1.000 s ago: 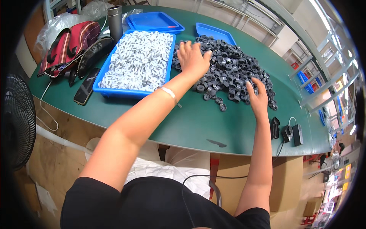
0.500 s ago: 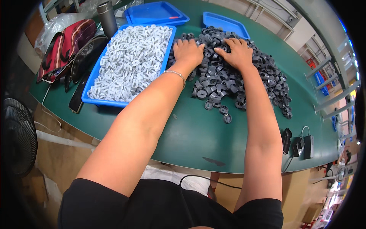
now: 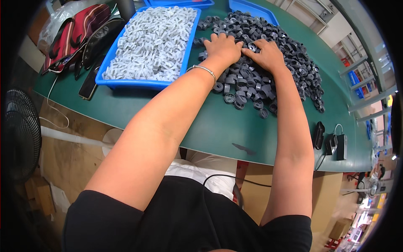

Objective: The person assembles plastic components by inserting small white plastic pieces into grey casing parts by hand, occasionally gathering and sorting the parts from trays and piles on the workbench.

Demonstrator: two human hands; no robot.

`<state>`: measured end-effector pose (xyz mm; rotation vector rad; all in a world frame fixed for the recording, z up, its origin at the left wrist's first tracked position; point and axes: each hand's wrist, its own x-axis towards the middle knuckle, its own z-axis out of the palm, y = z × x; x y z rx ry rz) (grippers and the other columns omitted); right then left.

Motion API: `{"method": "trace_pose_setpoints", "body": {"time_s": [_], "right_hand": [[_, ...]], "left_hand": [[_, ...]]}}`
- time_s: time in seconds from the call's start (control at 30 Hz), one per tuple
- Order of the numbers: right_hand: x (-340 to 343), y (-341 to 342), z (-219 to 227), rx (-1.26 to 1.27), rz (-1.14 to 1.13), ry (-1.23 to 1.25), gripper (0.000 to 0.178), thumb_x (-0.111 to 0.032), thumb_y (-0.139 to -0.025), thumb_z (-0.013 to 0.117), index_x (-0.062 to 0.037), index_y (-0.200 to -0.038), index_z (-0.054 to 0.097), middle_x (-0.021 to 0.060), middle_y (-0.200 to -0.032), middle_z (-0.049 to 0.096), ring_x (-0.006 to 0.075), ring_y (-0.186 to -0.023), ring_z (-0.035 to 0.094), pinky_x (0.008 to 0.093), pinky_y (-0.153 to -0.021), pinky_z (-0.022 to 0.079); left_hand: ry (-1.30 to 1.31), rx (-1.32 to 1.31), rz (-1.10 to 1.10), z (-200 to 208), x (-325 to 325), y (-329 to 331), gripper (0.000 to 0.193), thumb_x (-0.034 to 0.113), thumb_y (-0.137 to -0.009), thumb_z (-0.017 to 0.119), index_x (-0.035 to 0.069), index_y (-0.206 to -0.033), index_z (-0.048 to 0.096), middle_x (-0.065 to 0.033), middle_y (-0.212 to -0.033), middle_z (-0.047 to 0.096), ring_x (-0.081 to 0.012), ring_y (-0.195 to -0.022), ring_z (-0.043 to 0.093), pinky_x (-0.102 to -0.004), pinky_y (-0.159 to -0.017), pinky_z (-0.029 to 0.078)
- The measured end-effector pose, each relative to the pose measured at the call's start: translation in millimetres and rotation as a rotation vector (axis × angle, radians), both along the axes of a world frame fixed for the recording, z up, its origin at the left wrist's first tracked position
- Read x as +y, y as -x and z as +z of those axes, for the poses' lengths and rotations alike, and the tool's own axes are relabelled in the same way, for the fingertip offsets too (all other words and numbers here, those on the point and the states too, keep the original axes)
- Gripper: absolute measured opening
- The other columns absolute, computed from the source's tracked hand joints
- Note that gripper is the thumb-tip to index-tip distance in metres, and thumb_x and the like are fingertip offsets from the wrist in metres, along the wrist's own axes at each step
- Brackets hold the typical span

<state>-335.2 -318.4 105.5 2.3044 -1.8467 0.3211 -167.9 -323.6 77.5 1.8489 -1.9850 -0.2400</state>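
Black mesh of a standing fan (image 3: 19, 134) is seen at the far left, below the counter (image 3: 218, 126) edge. A red-and-black striped bag (image 3: 73, 31) is laid on the green counter's left end, with a dark flat phone-like object (image 3: 90, 82) just beside it. To the right of these, a blue rectangular tray (image 3: 142, 82) is filled with small pale grey plastic pieces (image 3: 153, 42). Two more blue trays (image 3: 252, 8) are set along the far edge.

Next to the filled tray, a broad heap of dark grey ring-shaped parts (image 3: 277, 63) is spread over the counter. The left hand (image 3: 224, 46) is laid palm down on the heap's near-left part, fingers spread and flat, nothing gripped; a thin silver bangle (image 3: 205, 70) is worn at its wrist. The right hand (image 3: 266, 54) is placed just beside it, also palm down and loose on the rings, its fingertips almost touching the left hand. Both forearms are stretched forward from the lower edge.

Further right, a black oblong case (image 3: 319, 134) and a small dark charger with a white cord (image 3: 341, 145) are set near the counter's near edge.
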Motion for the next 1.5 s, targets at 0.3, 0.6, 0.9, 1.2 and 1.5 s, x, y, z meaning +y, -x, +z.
{"method": "trace_pose_setpoints", "body": {"time_s": [0.3,0.6,0.9,1.2,1.5], "right_hand": [[57.5,6.5,-1.1,-0.083,0.169,0.104,0.057,-0.059,-0.079,0.067,-0.0097,-0.107,0.071,0.0083,-0.115,0.067,0.0336,-0.109,0.056,0.0428,-0.093,0.049],[63.0,-20.8,20.6,-0.31,0.316,0.123,0.063,-0.049,-0.082,0.071,-0.0037,-0.125,0.061,0.0173,-0.125,0.063,0.0336,-0.118,0.058,0.042,-0.101,0.044],[10.1,-202.4,32.4,-0.626,0.511,0.025,0.061,-0.048,-0.088,0.067,0.0015,-0.123,0.061,0.0221,-0.129,0.059,0.0361,-0.123,0.052,0.0421,-0.105,0.04],[-45.9,-264.9,-17.4,-0.513,0.232,0.095,0.073,-0.06,-0.092,0.05,-0.001,-0.134,0.054,0.022,-0.138,0.051,0.0415,-0.128,0.045,0.0458,-0.108,0.036],[-24.5,-299.8,-2.6,-0.417,0.0,0.035,0.058,-0.06,-0.096,0.038,-0.0184,-0.13,0.061,0.0174,-0.132,0.055,0.0471,-0.117,0.051,0.0543,-0.098,0.043]], "left_hand": [[0.037,0.06,-0.105,-1.4,55.0,-4.6,0.047,0.049,-0.094,0.049,0.014,-0.121,0.067,-0.011,-0.129,0.057,-0.032,-0.124,0.046,-0.0504,-0.101,0.034],[0.282,0.335,-0.283,12.5,80.4,-43.0,0.041,0.029,-0.094,0.054,0.003,-0.124,0.061,-0.0232,-0.14,0.048,-0.0411,-0.133,0.041,-0.0512,-0.113,0.028],[0.494,0.368,0.223,50.4,-7.9,-255.8,0.044,0.043,-0.092,0.058,0.006,-0.112,0.07,-0.0171,-0.12,0.065,-0.038,-0.122,0.051,-0.0469,-0.104,0.04],[0.218,0.131,0.215,21.0,-21.6,-263.1,0.06,0.051,-0.096,0.049,0.007,-0.136,0.055,-0.0187,-0.138,0.053,-0.0351,-0.13,0.046,-0.0473,-0.107,0.036],[0.205,0.119,0.298,19.1,-18.2,-247.0,0.049,0.046,-0.098,0.045,0.008,-0.125,0.059,-0.0209,-0.128,0.056,-0.0426,-0.116,0.055,-0.0551,-0.095,0.044]]}}
